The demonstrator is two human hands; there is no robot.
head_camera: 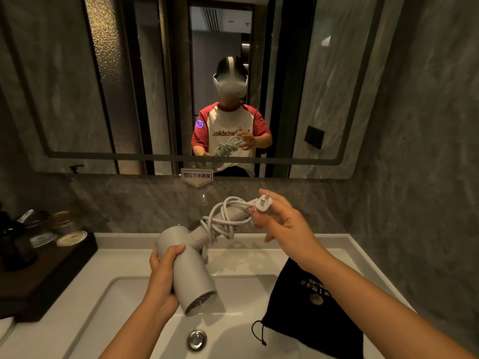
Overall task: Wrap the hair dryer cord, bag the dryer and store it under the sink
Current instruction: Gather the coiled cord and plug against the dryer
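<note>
My left hand (pixel 162 273) grips the barrel of a grey hair dryer (pixel 193 278), held above the white sink (pixel 145 314) with its grille end pointing down toward me. The dryer's handle points up and away, and the white cord (pixel 224 220) is looped around it in several turns. My right hand (pixel 281 221) pinches the white plug (pixel 263 203) at the cord's end, just beyond the handle tip. A black drawstring bag (pixel 308 312) with gold print lies flat on the right side of the basin rim, partly under my right forearm.
A dark wooden tray (pixel 51 270) with cups and lidded tins stands on the counter at left. The chrome drain (pixel 197 339) sits at the basin bottom. A wall mirror (pixel 77 86) fills the wall ahead, with a small sign (pixel 197 176) below it. A stone wall closes off the right.
</note>
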